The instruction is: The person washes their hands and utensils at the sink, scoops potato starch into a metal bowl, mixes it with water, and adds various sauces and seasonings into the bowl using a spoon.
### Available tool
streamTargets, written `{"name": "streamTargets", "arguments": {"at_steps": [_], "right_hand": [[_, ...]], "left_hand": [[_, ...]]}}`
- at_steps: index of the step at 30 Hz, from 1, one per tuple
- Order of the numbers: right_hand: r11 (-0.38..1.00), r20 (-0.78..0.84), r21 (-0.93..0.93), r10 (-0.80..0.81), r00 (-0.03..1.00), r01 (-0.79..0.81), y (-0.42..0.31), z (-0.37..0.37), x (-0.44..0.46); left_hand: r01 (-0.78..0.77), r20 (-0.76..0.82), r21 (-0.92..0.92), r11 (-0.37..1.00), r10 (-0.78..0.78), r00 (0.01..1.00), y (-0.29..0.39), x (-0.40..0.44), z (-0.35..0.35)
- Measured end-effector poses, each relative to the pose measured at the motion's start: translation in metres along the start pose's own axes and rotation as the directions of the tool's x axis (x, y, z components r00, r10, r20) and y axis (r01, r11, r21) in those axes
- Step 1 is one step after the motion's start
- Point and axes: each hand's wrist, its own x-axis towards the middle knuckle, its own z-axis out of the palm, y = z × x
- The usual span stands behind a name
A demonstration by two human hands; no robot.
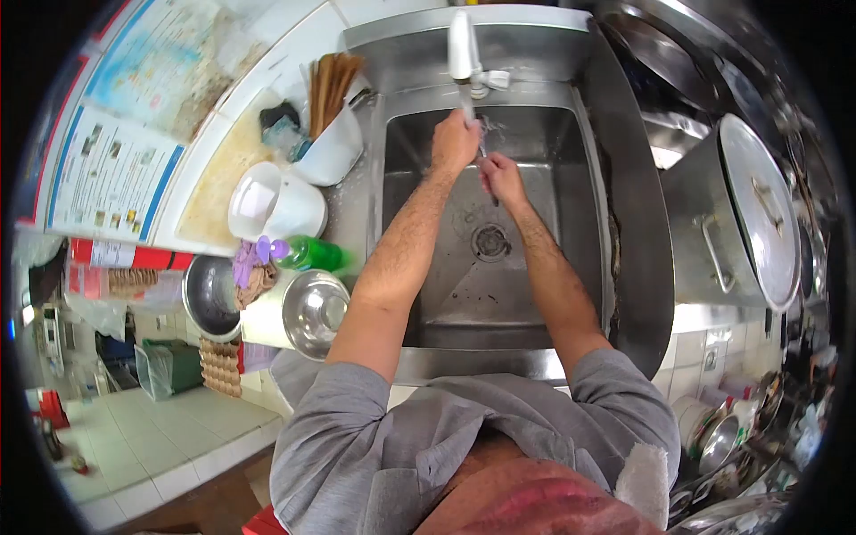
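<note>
Partly hidden, a slim utensil point(496, 201) sits in the right hand point(503, 177); I cannot tell what the left hand point(456, 142) holds.

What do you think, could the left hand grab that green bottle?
Probably yes: nothing seems to cover the green bottle beside the sink, though the left hand, up by the tap, must come back first.

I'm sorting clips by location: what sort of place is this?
Most likely a kitchen, perhaps a commercial one: there's a deep metal sink, a large lidded pot to its right, and more metal cookware crowded along that side.
</note>
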Motion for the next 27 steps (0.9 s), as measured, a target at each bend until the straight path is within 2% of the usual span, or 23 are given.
{"name": "streamTargets", "arguments": {"at_steps": [1, 2, 3, 4, 5, 6, 7, 9, 11, 12, 14, 16, 18, 19, 21, 22, 23, 24, 25, 26, 27], "right_hand": [[0.991, 0.072, 0.125, 0.047, 0.996, -0.056, -0.007, 0.0, 0.002], [0.994, 0.059, 0.105, -0.016, 0.998, 0.009, -0.003, -0.002, 0.004], [0.993, 0.027, 0.116, 0.009, 1.0, -0.012, -0.004, -0.002, 0.005], [0.991, -0.001, 0.125, 0.038, 0.999, -0.037, -0.004, -0.003, 0.006], [0.975, 0.031, 0.204, 0.08, 0.996, -0.084, 0.0, -0.005, 0.008], [0.943, 0.086, 0.31, 0.095, 0.992, -0.118, 0.001, -0.004, 0.009], [0.936, 0.08, 0.336, 0.078, 0.994, -0.1, -0.004, -0.001, 0.005], [0.91, 0.178, 0.406, 0.018, 0.984, -0.09, 0.002, 0.0, 0.013], [0.878, 0.236, 0.445, 0.075, 0.969, -0.176, -0.012, 0.002, 0.016], [0.878, 0.239, 0.449, 0.064, 0.969, -0.169, -0.016, 0.002, 0.022], [0.879, 0.216, 0.452, 0.058, 0.975, -0.153, -0.024, 0.005, 0.032], [0.869, 0.174, 0.483, 0.025, 0.984, -0.108, -0.042, 0.013, 0.037], [0.865, 0.162, 0.488, 0.042, 0.986, -0.117, -0.048, 0.018, 0.04], [0.873, 0.169, 0.476, 0.027, 0.985, -0.105, -0.046, 0.016, 0.049], [0.885, 0.171, 0.457, 0.017, 0.985, -0.095, -0.04, 0.009, 0.073], [0.95, 0.094, 0.308, 0.013, 0.995, -0.042, -0.035, 0.003, 0.088], [0.989, 0.022, 0.148, -0.004, 1.0, 0.001, -0.031, 0.0, 0.099], [0.991, -0.113, -0.088, -0.109, 0.988, 0.099, -0.037, -0.001, 0.104], [0.93, -0.212, -0.328, -0.241, 0.947, 0.163, -0.045, -0.001, 0.11], [0.773, -0.193, -0.603, -0.384, 0.903, 0.2, -0.042, -0.012, 0.13], [0.539, -0.128, -0.818, -0.512, 0.85, 0.201, -0.037, -0.021, 0.15]], "left_hand": [[0.004, -0.003, 0.015, 1.0, -0.004, 1.0, -0.003, 0.002, 0.0], [0.052, 0.105, -0.037, 0.998, -0.047, 0.993, 0.007, -0.002, -0.014], [0.128, 0.149, 0.031, 0.991, -0.131, 0.98, 0.015, -0.006, -0.022], [0.102, 0.161, 0.088, 0.991, -0.115, 0.98, 0.003, -0.003, -0.013], [0.074, 0.143, 0.087, 0.993, -0.086, 0.986, -0.005, -0.004, -0.006], [0.059, 0.207, 0.119, 0.991, -0.083, 0.975, -0.007, -0.008, -0.008], [-0.024, 0.174, 0.053, 0.998, 0.015, 0.985, -0.009, -0.014, -0.011], [-0.049, 0.138, 0.087, 0.995, 0.037, 0.99, -0.021, -0.026, -0.007], [-0.063, 0.069, -0.022, 0.998, 0.065, 0.996, -0.032, -0.044, -0.017], [-0.045, 0.049, -0.017, 0.999, 0.045, 0.998, -0.028, -0.056, -0.032], [-0.08, -0.032, -0.121, 0.989, 0.076, 0.997, -0.023, -0.083, -0.072], [0.042, -0.071, -0.172, 0.984, -0.055, 0.996, -0.018, -0.116, -0.126], [0.1, -0.114, -0.244, 0.965, -0.131, 0.985, -0.02, -0.151, -0.179], [0.077, -0.205, -0.213, 0.974, -0.122, 0.971, -0.025, -0.169, -0.202], [0.191, -0.269, -0.308, 0.932, -0.278, 0.922, -0.045, -0.203, -0.24], [0.27, -0.338, -0.292, 0.918, -0.363, 0.869, -0.045, -0.221, -0.262], [0.226, -0.415, -0.389, 0.893, -0.388, 0.823, -0.061, -0.239, -0.274], [0.283, -0.463, -0.423, 0.861, -0.474, 0.748, -0.068, -0.257, -0.286], [0.308, -0.519, -0.439, 0.844, -0.518, 0.68, -0.076, -0.274, -0.296], [0.312, -0.541, -0.487, 0.816, -0.562, 0.626, -0.088, -0.291, -0.302], [0.348, -0.556, -0.482, 0.804, -0.588, 0.587, -0.097, -0.307, -0.307]]}}
